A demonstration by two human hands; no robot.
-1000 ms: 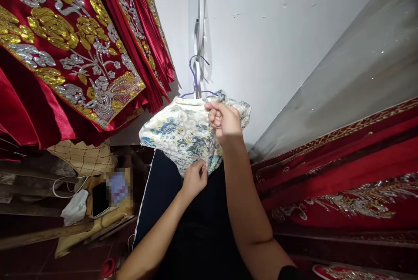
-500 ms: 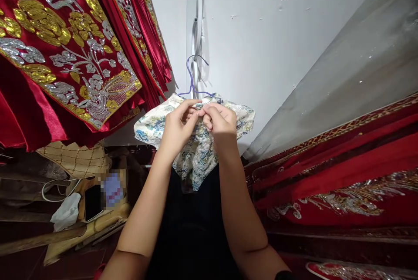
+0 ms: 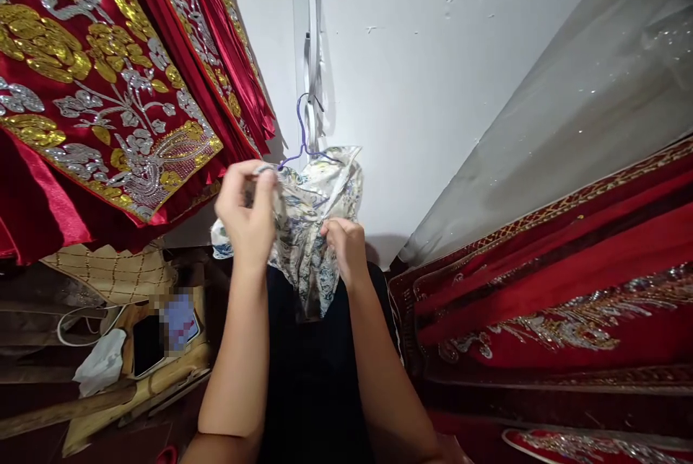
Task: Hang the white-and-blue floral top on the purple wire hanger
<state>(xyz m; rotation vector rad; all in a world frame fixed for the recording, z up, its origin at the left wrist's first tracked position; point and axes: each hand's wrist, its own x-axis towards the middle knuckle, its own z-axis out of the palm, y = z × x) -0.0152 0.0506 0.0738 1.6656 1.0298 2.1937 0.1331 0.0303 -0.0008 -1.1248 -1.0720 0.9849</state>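
A cream shirt with a blue floral print hangs from a purple wire hanger in front of me. My left hand pinches the shirt near its collar, at the left end of the hanger. Lower and to the right, my right hand closes on the shirt's front edge. The front looks pulled partly apart, and the inside of the fabric shows at the right shoulder. The hanger's hook rests on a white metal strip at the wall.
Red satin cloth with gold and silver sequins hangs at the upper left. A phone and crumpled white plastic lie on a wooden bamboo seat. Clear plastic sheeting and red embroidered cloth fill the right side.
My hands were together at the collar and have parted. The left moved left along the shirt; the right went down, drawing the right side of the shirt inward.
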